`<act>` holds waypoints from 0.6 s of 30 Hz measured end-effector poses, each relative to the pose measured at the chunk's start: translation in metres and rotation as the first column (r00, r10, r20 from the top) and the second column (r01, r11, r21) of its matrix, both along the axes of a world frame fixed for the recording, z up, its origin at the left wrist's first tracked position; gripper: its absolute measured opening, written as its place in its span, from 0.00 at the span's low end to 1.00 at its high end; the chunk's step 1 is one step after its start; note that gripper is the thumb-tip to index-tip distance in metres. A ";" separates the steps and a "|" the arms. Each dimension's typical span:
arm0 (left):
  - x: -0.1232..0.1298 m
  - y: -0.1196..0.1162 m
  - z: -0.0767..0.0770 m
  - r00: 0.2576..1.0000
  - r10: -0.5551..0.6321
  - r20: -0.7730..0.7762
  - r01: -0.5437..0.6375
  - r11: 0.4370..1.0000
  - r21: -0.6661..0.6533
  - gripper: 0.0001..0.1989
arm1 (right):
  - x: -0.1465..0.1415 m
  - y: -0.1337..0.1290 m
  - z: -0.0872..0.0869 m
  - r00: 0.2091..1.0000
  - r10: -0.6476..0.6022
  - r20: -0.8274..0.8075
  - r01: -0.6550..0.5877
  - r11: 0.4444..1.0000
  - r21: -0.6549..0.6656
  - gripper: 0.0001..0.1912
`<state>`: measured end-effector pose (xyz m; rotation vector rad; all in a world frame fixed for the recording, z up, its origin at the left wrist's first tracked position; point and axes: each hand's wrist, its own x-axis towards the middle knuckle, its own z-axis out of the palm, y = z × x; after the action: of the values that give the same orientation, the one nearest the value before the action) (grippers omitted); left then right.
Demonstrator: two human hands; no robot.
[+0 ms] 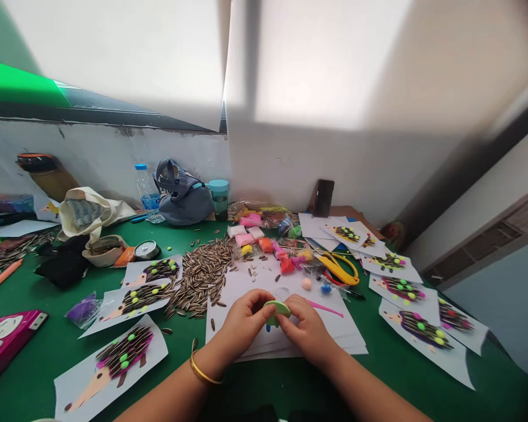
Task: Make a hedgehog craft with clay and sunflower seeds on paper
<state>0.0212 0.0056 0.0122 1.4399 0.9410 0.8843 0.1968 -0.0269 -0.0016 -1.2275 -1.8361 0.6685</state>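
Observation:
Between my two hands is a flat, rounded piece of light green clay (278, 307). The fingers of my left hand (249, 321) pinch its left side, and my right hand (307, 323) grips its right edge. Something small and blue (268, 328) shows just below the clay. Both hands are above a stack of white paper (347, 337). A pink stick (328, 309) lies on the paper to the right of my right hand, near a peach clay ball (307, 283) and a blue clay lump (325, 289).
Sunflower seeds (202, 272) are heaped left of the paper. Hedgehog pictures (129, 349) lie on both sides of the green table (180, 381). Clay packets (286, 264) and yellow scissors (341, 268) are behind my hands. A bag (185, 202), bottle (147, 190) and phone (323, 198) stand by the wall.

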 end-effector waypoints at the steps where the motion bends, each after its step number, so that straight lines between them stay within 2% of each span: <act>1: 0.000 0.000 -0.001 1.000 -0.015 0.027 0.016 1.000 -0.019 0.15 | 0.001 0.000 0.000 1.000 -0.011 -0.017 0.011 1.000 0.005 0.09; 4: 0.000 0.002 -0.005 0.998 -0.022 0.065 0.025 0.998 -0.052 0.16 | 0.003 0.001 -0.001 0.998 -0.031 -0.056 0.032 0.999 0.021 0.09; 7: -0.001 0.003 -0.006 1.000 0.004 0.008 -0.003 0.999 -0.037 0.14 | 0.003 0.001 0.000 0.998 -0.021 -0.066 0.023 1.000 0.022 0.07; 13: 0.000 0.002 -0.002 0.999 -0.042 -0.027 0.040 0.997 -0.065 0.15 | 0.004 0.001 -0.002 0.991 -0.066 -0.116 0.069 0.997 0.020 0.07; 18: -0.001 0.003 -0.003 0.996 -0.009 -0.086 0.009 1.000 -0.005 0.14 | 0.005 0.000 -0.004 0.992 -0.069 -0.102 0.070 0.997 0.013 0.07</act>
<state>0.0202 0.0082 0.0096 1.4870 0.9989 0.8188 0.2015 -0.0266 -0.0052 -1.2187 -1.7048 0.6633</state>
